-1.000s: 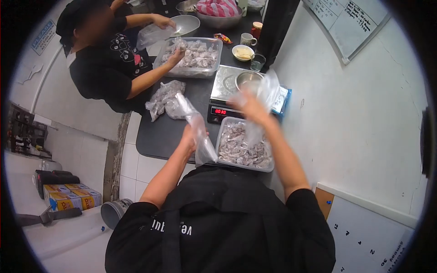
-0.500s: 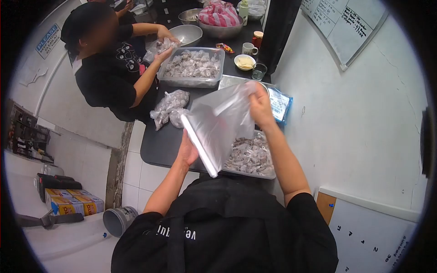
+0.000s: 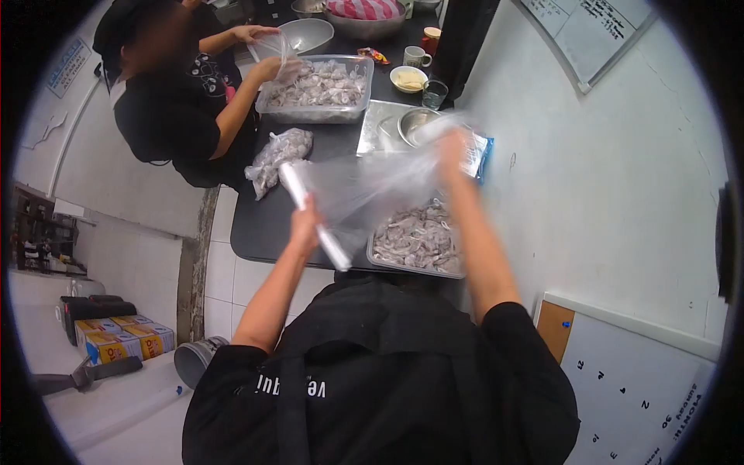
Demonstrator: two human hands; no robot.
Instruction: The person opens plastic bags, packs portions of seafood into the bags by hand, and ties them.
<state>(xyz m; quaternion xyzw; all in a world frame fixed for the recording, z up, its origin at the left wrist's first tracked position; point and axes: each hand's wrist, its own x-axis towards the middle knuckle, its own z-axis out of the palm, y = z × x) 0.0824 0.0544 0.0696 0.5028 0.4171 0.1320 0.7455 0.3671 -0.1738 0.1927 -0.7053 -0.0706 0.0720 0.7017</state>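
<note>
My left hand (image 3: pixel 304 225) is wrapped round a white roll of plastic bags (image 3: pixel 335 249), which slants over the front of the table. Clear plastic (image 3: pixel 372 182) stretches from the roll across to my right hand (image 3: pixel 452 153), which grips its far end and is smeared by motion. Below the stretched plastic stands a clear tub (image 3: pixel 418 270) full of greyish-pink pieces that look like seafood (image 3: pixel 418 240). Past the roll, filled plastic bags (image 3: pixel 280 155) of similar pieces lie on the dark table (image 3: pixel 260 225).
Across the table a co-worker (image 3: pixel 167 101) holds a clear bag (image 3: pixel 271 48) over a second filled tub (image 3: pixel 314 116). A metal tray (image 3: pixel 374 124), a steel bowl (image 3: pixel 413 122), a drinking glass (image 3: pixel 435 94), a mug (image 3: pixel 416 57) and a yellow-filled bowl (image 3: pixel 408 79) stand near the right wall.
The roll in my left hand has moved up and left, and the plastic is now stretched flatter towards my right hand. The co-worker's hands now hold a clear bag open. The view has shifted slightly.
</note>
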